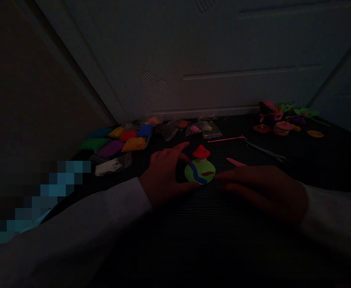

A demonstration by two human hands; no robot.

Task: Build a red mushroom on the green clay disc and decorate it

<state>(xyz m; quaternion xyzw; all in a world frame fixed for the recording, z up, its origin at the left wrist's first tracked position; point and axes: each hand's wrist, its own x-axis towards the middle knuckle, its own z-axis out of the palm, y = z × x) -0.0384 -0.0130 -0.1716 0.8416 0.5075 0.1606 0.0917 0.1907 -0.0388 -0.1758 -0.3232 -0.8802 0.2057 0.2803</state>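
1. Dim light here, and a pale panel (pixel 208 48) stands at the back, a striped heart (pixel 156 87) raised on it.
2. Below it spreads the dark tabletop (pixel 181 240), finely ridged.
3. Now the hands! The left hand (pixel 165 172) makes a wide C around the green disc's left side, thumb at its lower edge; whether it presses, I cannot tell.
4. The right hand (pixel 262 188) stretches its fingers low to the disc's right edge; too dark to tell whether they pinch anything.
5. Back left, coloured packets (pixel 111 148) crowd together; back right, a cluster of small models (pixel 282 127).
6. Right of centre, a long grey tool (pixel 265 151) near a thin pink stick (pixel 226 139).
7. Centre stage, between the hands: the green disc (pixel 188 172), flat on the table.
8. On its far edge, upright, a red-capped mushroom (pixel 201 152).
9. Smallest of all, a curving blue strip (pixel 196 173) and a short reddish bar (pixel 207 173) across the disc.
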